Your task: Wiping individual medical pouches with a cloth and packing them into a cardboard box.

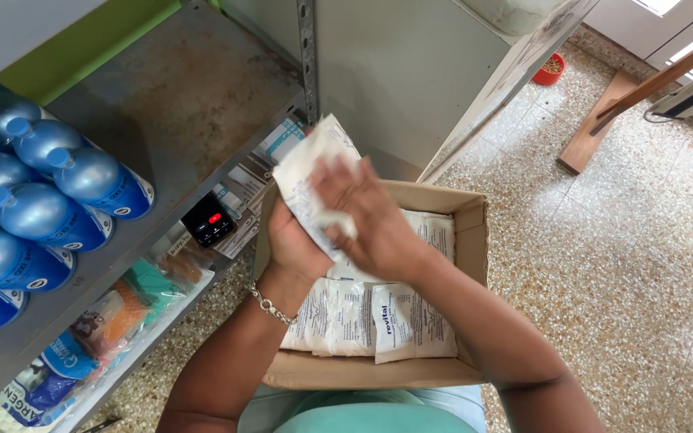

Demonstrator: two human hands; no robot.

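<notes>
Both my hands hold a stack of white sachets (pixel 308 172) above an open cardboard box (pixel 472 232). My left hand (pixel 294 244) grips the stack from below, a chain bracelet on its wrist. My right hand (pixel 362 212) lies flat over the top of the stack, fingers spread. Inside the box lie more white sachets (pixel 395 321) with dark print, side by side. The box rests near my lap, against the metal shelf unit (pixel 178 104).
Blue bottles (pixel 38 208) lie in rows on the shelf's left side. Small boxed goods (pixel 242 200) and bagged items (pixel 122 313) fill the lower shelf. A speckled tile floor (pixel 619 265), a red bowl (pixel 550 69) and a wooden plank (pixel 595 128) lie to the right.
</notes>
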